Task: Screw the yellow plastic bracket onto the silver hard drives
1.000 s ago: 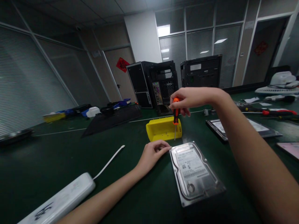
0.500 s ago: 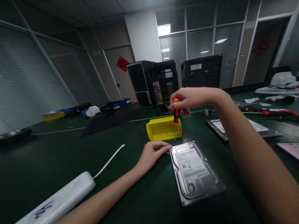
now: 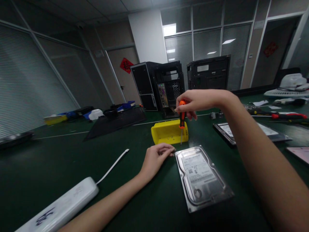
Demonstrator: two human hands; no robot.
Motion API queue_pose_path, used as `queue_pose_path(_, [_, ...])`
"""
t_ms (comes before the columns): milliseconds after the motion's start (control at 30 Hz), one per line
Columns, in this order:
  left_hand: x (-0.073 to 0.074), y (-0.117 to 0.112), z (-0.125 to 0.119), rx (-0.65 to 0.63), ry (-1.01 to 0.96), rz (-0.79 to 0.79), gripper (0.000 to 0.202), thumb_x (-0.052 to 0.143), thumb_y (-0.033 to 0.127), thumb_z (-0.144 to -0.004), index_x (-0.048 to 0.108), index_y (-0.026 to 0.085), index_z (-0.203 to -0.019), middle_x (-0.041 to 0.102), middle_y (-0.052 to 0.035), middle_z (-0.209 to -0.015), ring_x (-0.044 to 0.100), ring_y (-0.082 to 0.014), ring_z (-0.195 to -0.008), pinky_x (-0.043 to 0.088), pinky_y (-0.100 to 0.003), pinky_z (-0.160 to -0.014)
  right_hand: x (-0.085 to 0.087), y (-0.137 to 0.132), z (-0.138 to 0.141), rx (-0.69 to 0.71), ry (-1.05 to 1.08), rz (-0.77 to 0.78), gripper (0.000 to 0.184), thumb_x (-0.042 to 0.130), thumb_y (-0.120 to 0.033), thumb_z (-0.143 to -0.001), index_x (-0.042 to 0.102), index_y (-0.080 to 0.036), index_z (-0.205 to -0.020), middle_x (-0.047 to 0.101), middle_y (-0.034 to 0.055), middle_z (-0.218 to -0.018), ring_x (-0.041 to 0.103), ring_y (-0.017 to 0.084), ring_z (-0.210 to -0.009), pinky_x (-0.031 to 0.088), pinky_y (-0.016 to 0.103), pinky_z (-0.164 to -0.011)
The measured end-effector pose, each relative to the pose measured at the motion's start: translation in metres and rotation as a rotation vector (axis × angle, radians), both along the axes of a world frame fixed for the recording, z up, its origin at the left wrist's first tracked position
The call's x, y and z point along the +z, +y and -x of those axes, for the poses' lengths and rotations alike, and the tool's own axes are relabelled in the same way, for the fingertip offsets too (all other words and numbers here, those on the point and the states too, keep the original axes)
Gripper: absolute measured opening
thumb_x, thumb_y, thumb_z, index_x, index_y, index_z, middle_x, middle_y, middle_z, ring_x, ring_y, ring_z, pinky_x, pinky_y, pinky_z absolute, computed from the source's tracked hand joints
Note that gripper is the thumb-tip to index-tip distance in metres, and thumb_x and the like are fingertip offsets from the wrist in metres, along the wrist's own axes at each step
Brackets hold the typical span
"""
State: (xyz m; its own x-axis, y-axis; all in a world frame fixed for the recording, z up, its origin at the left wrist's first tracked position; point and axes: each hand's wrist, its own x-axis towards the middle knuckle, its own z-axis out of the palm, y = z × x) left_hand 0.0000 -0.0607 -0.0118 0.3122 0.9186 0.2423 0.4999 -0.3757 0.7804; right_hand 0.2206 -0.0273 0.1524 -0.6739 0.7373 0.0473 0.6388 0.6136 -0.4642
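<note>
My right hand (image 3: 188,103) is wrapped round the orange and black handle of a screwdriver (image 3: 182,120). The screwdriver points down, its thin shaft in front of the right end of a yellow bin (image 3: 160,137) with a few tiny bits inside. A silver hard drive (image 3: 199,172) lies flat on the table, label up, just nearer than the screwdriver tip. Beside the drive's far left corner rests my left hand (image 3: 158,158), thumb and fingertips pinched together. Whatever may be between those fingertips is too small to make out.
A white power strip (image 3: 65,206) lies at the lower left. Another hard drive (image 3: 225,132) sits beyond my right forearm, with pliers (image 3: 277,115) further right. Computer cases (image 3: 169,87) stand at the back; a black mat (image 3: 116,124) lies left of the bin.
My left hand has shifted slightly away from me and left, off the drive's corner. The right hand and screwdriver have hardly moved.
</note>
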Motion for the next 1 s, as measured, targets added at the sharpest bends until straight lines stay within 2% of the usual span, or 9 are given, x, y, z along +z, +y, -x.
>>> queue_pose_path(100, [0.000,0.000,0.000,-0.019,0.000,0.005,0.025,0.054,0.034,-0.081,0.062,0.014,-0.094,0.068,-0.0061,-0.086,0.065,-0.0179,-0.079,0.050,-0.030,-0.075,0.000,-0.001,0.001,-0.007,-0.002,0.002,0.019,0.047,-0.032,-0.083,0.054,-0.015,-0.087,0.064,0.0044,-0.066,0.062,0.013,-0.055,0.046,0.020,-0.048])
queue_pose_path(167, [0.002,0.001,0.002,-0.006,0.057,-0.050,0.025,0.054,0.034,-0.081,0.062,0.016,-0.097,0.068,-0.0050,-0.089,0.063,-0.0175,-0.081,0.049,-0.030,-0.076,0.000,-0.001,0.000,-0.005,0.000,-0.001,0.019,0.047,-0.032,-0.083,0.054,-0.015,-0.087,0.064,0.0045,-0.066,0.062,0.014,-0.054,0.046,0.021,-0.048])
queue_pose_path(300, [0.007,0.006,0.015,0.054,0.323,-0.226,0.022,0.053,0.032,-0.082,0.065,0.022,-0.098,0.066,-0.0033,-0.092,0.059,-0.0181,-0.082,0.046,-0.031,-0.075,-0.001,0.001,-0.001,0.014,0.003,-0.006,0.019,0.047,-0.032,-0.083,0.055,-0.015,-0.088,0.064,0.0047,-0.066,0.062,0.014,-0.054,0.046,0.021,-0.048])
queue_pose_path(467, [0.007,0.016,0.021,-0.049,0.568,-0.363,0.022,0.049,0.027,-0.086,0.063,0.024,-0.102,0.062,-0.0030,-0.098,0.053,-0.0182,-0.092,0.041,-0.031,-0.082,-0.001,0.002,-0.001,-0.015,-0.016,-0.004,0.018,0.047,-0.032,-0.083,0.055,-0.016,-0.085,0.064,0.0043,-0.066,0.062,0.013,-0.055,0.046,0.021,-0.049])
queue_pose_path(700, [0.008,0.023,0.013,-0.121,0.833,-0.543,0.025,0.040,0.024,-0.090,0.063,0.020,-0.099,0.058,-0.0052,-0.093,0.052,-0.0178,-0.087,0.042,-0.029,-0.074,0.000,0.001,-0.002,-0.027,-0.009,0.008,0.018,0.048,-0.030,-0.083,0.055,-0.015,-0.087,0.065,0.0062,-0.069,0.062,0.014,-0.056,0.047,0.022,-0.048])
queue_pose_path(833, [0.008,0.023,0.013,-0.143,0.912,-0.620,0.024,0.040,0.022,-0.090,0.062,0.020,-0.098,0.058,-0.0054,-0.090,0.052,-0.0175,-0.083,0.042,-0.029,-0.071,-0.001,0.003,-0.002,-0.015,-0.019,0.004,0.018,0.047,-0.030,-0.083,0.055,-0.015,-0.088,0.065,0.0055,-0.068,0.062,0.014,-0.055,0.046,0.021,-0.048])
queue_pose_path(1000, [0.006,0.024,0.012,-0.154,0.920,-0.691,0.023,0.040,0.023,-0.091,0.060,0.019,-0.101,0.058,-0.0051,-0.091,0.052,-0.0173,-0.083,0.043,-0.029,-0.070,-0.001,0.004,0.000,-0.009,-0.031,-0.008,0.018,0.046,-0.030,-0.083,0.055,-0.015,-0.088,0.064,0.0050,-0.066,0.062,0.014,-0.055,0.046,0.022,-0.049])
